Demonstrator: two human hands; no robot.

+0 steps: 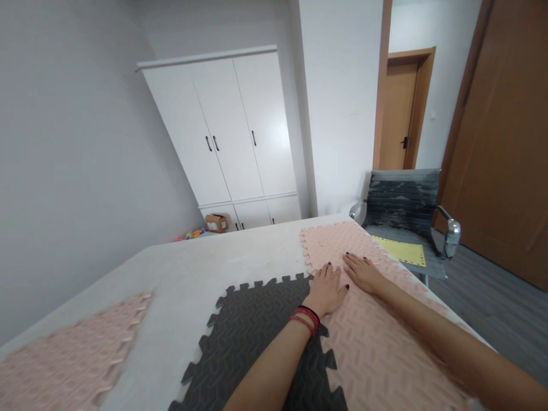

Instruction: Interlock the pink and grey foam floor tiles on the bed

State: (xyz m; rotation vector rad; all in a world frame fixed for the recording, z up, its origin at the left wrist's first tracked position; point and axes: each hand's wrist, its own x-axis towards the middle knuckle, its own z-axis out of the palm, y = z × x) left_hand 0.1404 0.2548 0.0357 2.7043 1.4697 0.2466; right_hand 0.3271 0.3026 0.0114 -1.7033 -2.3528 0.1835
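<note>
Both hands lie flat near the seam where two interlocking foam mats meet on the white bench (pixel 205 274). The left hand (pixel 327 288), in the lower middle of the frame, rests palm down with fingers spread, right over the toothed joint between the dark grey foam mat (pixel 252 325) and the pink foam mat (pixel 368 337). Just to its right, the right hand (pixel 363 273) is also open and flat, pressing on the pink mat's surface; neither hand grips anything.

To seat such a joint well, I would judge that pressure should fall straight down on the teeth themselves, working along the seam so each tab sinks flush, while the other palm pins the neighbouring mat so it does not slide on the smooth bench top.

The pink mat runs from the lower right of the frame up to the bench's far right corner. A second pink foam mat (pixel 72 354) lies apart at the lower left, blurred. Past the bench stand a grey office chair (pixel 402 211) bearing a yellow sheet (pixel 402 250), and a white wardrobe (pixel 231 131) in the upper middle.
</note>
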